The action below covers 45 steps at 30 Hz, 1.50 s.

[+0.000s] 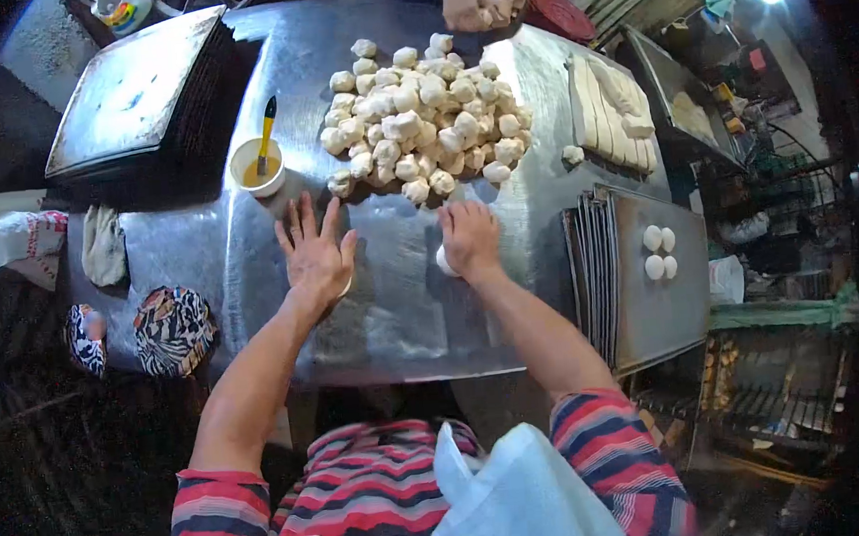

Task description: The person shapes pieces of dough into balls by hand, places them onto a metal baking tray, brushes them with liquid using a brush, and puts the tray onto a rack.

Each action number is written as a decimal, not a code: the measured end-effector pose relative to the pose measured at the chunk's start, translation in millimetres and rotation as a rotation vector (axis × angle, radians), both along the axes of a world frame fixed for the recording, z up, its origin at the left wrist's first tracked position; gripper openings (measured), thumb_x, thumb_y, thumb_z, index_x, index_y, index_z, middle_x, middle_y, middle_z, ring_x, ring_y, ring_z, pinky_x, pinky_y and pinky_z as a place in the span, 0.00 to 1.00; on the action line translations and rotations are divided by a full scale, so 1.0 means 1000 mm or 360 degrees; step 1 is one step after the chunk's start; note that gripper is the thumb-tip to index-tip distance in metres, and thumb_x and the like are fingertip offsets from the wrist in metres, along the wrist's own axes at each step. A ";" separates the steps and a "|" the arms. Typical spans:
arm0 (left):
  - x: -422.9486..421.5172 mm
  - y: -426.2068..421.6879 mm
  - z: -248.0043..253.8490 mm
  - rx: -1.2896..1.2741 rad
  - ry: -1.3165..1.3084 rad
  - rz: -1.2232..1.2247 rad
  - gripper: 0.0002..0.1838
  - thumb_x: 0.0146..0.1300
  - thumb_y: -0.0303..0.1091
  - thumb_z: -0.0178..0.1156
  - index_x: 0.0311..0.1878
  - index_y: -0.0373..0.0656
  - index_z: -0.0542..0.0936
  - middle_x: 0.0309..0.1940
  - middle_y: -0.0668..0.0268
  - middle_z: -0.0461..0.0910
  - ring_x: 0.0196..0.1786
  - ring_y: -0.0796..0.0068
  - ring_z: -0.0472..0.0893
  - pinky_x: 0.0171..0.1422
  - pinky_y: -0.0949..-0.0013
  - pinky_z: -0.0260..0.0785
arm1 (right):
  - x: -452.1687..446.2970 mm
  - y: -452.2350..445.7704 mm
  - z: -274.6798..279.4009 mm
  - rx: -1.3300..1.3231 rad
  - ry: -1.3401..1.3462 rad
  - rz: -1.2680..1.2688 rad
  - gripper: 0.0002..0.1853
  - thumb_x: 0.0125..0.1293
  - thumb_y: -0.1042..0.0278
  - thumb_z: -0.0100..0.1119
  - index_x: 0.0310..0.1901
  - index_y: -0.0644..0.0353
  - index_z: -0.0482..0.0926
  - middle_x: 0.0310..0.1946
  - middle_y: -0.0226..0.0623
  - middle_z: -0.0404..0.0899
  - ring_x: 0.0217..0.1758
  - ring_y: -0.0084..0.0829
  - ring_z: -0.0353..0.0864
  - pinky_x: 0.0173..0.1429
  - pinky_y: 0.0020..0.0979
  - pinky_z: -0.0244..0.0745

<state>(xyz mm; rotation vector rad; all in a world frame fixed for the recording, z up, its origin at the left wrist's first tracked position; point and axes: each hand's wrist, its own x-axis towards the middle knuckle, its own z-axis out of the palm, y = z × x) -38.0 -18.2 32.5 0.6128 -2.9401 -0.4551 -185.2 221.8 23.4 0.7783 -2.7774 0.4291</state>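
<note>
My left hand [317,256] lies palm down on the metal table [393,320], its fingers spread. A pale edge of a dough ball [349,285] shows beneath its palm. To the right, my right hand [471,237] is cupped with bent fingers over another dough ball [443,261], which peeks out at the thumb side. Most of both balls is hidden by the hands. Just beyond my hands rises a large heap of lumpy dough pieces [418,109]. Left of the heap stands a white cup [261,187] of yellowish liquid, with a yellow-handled brush [268,135] in it.
Stacked metal trays [134,99] stand at the back left. On the right, another tray [636,303] carries several round white dough balls [654,239]. Long dough strips [608,111] lie behind it. Across the table, another person's hands [481,7] hold a dough piece.
</note>
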 end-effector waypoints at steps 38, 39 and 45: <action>-0.118 0.494 0.153 0.1425 0.0239 -0.0701 0.16 0.66 0.32 0.74 0.55 0.37 0.88 0.43 0.63 0.90 0.44 0.74 0.86 0.50 0.69 0.78 | -0.002 0.486 0.153 -0.1349 -0.0676 -0.0636 0.19 0.68 0.74 0.70 0.59 0.68 0.83 0.45 0.42 0.90 0.46 0.28 0.89 0.50 0.32 0.84; -0.124 0.506 0.154 0.1462 0.0134 -0.0651 0.17 0.66 0.33 0.74 0.55 0.37 0.88 0.42 0.63 0.90 0.43 0.74 0.86 0.50 0.69 0.78 | -0.004 0.491 0.156 -0.1381 -0.0704 -0.0633 0.18 0.68 0.75 0.70 0.58 0.68 0.83 0.45 0.42 0.90 0.45 0.29 0.89 0.50 0.32 0.84; -0.137 0.527 0.145 0.0921 0.0354 -0.0692 0.13 0.69 0.35 0.71 0.53 0.40 0.88 0.41 0.55 0.91 0.42 0.61 0.89 0.51 0.60 0.80 | -0.011 0.495 0.162 -0.1067 -0.0826 -0.0596 0.16 0.70 0.72 0.68 0.58 0.62 0.83 0.48 0.43 0.88 0.51 0.39 0.89 0.56 0.38 0.83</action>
